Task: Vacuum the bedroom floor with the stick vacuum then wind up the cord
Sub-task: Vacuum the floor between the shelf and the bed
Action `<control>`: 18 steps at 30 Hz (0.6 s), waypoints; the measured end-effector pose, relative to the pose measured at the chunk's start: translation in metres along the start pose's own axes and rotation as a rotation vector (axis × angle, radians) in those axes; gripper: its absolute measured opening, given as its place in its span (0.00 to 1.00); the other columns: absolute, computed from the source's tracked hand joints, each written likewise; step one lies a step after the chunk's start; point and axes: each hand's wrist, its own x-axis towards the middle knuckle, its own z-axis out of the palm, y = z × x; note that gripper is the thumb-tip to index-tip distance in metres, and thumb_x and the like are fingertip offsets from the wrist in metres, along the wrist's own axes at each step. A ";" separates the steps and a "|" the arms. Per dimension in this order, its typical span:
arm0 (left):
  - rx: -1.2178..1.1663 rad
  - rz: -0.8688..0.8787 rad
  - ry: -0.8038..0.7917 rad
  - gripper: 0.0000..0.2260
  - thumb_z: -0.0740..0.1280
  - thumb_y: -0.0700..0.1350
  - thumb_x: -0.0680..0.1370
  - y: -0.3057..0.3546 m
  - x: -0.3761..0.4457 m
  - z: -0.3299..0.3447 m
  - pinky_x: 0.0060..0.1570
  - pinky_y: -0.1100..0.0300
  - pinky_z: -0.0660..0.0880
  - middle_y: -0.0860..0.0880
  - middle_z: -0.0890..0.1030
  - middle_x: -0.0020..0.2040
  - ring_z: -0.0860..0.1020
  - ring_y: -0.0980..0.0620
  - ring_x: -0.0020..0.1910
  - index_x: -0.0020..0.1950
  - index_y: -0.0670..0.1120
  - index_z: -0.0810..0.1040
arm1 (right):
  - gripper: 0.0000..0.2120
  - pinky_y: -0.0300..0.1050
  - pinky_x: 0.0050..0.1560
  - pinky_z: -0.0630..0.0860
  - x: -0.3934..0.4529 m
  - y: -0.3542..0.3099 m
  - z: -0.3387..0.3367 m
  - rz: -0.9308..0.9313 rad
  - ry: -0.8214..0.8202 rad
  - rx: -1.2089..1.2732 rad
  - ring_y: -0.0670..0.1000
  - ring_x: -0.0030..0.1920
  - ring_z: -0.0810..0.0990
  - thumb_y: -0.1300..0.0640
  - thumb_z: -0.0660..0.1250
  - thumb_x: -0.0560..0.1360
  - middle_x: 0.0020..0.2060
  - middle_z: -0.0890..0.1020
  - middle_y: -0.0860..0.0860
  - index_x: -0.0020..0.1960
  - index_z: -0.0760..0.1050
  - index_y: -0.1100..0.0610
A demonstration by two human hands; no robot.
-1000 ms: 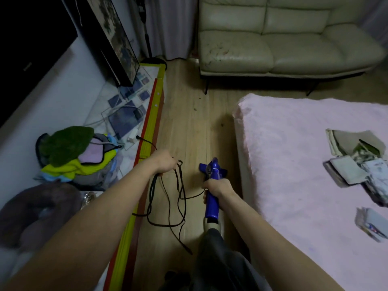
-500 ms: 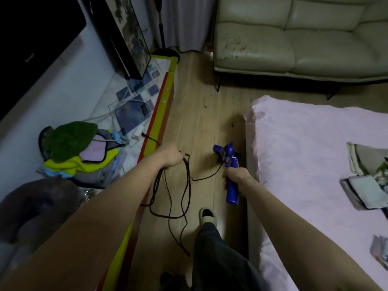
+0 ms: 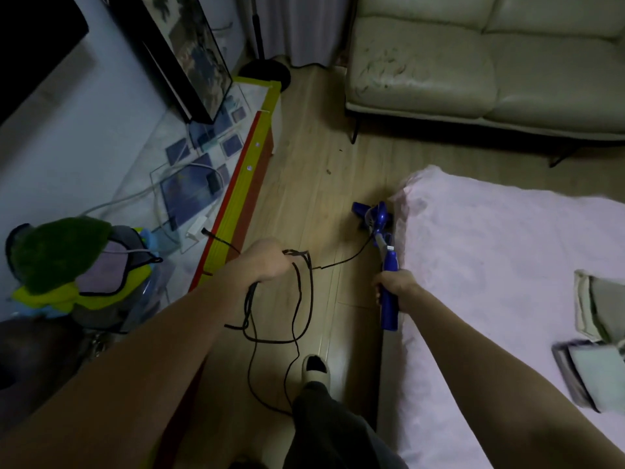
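Blue plastic marks the stick vacuum (image 3: 382, 238), whose handle we see gripped in the right hand (image 3: 394, 287), fingers curled round it. Its silver tube slants forward and left to the blue floor head (image 3: 370, 216), which sits on the pale wooden floor (image 3: 314, 170) right against the corner of the bed with the pink cover (image 3: 490, 265).

A thin black power cord (image 3: 297, 299) runs from the vacuum's tube across to the left hand (image 3: 267, 260), which holds several loops of it bunched together; the fingers look clamped round the bundle, though we see only the back of the hand. The loops hang below that hand and trail over the floor beside a foot in a light slipper (image 3: 314, 368). Another stretch of cord leads left from the hand toward a white plug block (image 3: 196, 228) on the low glass-topped cabinet with a yellow and red edge (image 3: 243, 184).

On that cabinet a dark framed picture (image 3: 189, 52) leans against the wall, and a heap of green, yellow and purple fabric (image 3: 67, 265) sits at its near end. A cream leather sofa (image 3: 473, 62) stands across the far side, and folded papers (image 3: 595, 309) lie on the bed at the right.
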 end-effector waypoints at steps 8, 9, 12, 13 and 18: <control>0.040 -0.024 -0.003 0.13 0.61 0.48 0.80 0.026 0.034 -0.012 0.29 0.60 0.66 0.47 0.73 0.35 0.72 0.51 0.32 0.50 0.38 0.77 | 0.13 0.41 0.25 0.74 0.005 -0.025 0.002 0.001 -0.040 0.067 0.53 0.27 0.75 0.70 0.65 0.69 0.32 0.76 0.57 0.53 0.69 0.63; 0.039 -0.026 -0.009 0.13 0.61 0.48 0.80 0.028 0.038 -0.011 0.30 0.61 0.67 0.46 0.73 0.36 0.72 0.51 0.32 0.51 0.38 0.78 | 0.14 0.41 0.25 0.74 0.003 -0.024 0.004 0.007 -0.048 0.069 0.53 0.27 0.75 0.70 0.65 0.69 0.33 0.76 0.57 0.53 0.69 0.63; 0.035 -0.018 -0.025 0.14 0.59 0.47 0.81 0.035 0.048 -0.010 0.29 0.62 0.67 0.46 0.74 0.38 0.72 0.51 0.32 0.53 0.38 0.78 | 0.17 0.44 0.28 0.75 0.006 -0.024 0.006 -0.002 -0.040 0.060 0.53 0.31 0.76 0.68 0.67 0.70 0.39 0.77 0.58 0.57 0.68 0.63; 0.035 -0.018 -0.028 0.14 0.59 0.47 0.81 0.037 0.050 -0.009 0.29 0.62 0.67 0.46 0.74 0.38 0.72 0.51 0.32 0.53 0.38 0.78 | 0.18 0.46 0.30 0.75 0.009 -0.026 0.005 -0.009 -0.028 0.043 0.53 0.33 0.77 0.68 0.67 0.71 0.42 0.78 0.59 0.58 0.68 0.63; 0.054 -0.003 -0.055 0.14 0.60 0.50 0.81 0.045 0.051 -0.003 0.26 0.62 0.65 0.48 0.73 0.35 0.71 0.53 0.30 0.51 0.40 0.77 | 0.19 0.45 0.31 0.75 0.011 -0.033 0.003 -0.043 -0.016 0.014 0.52 0.34 0.76 0.67 0.67 0.72 0.44 0.77 0.59 0.60 0.66 0.62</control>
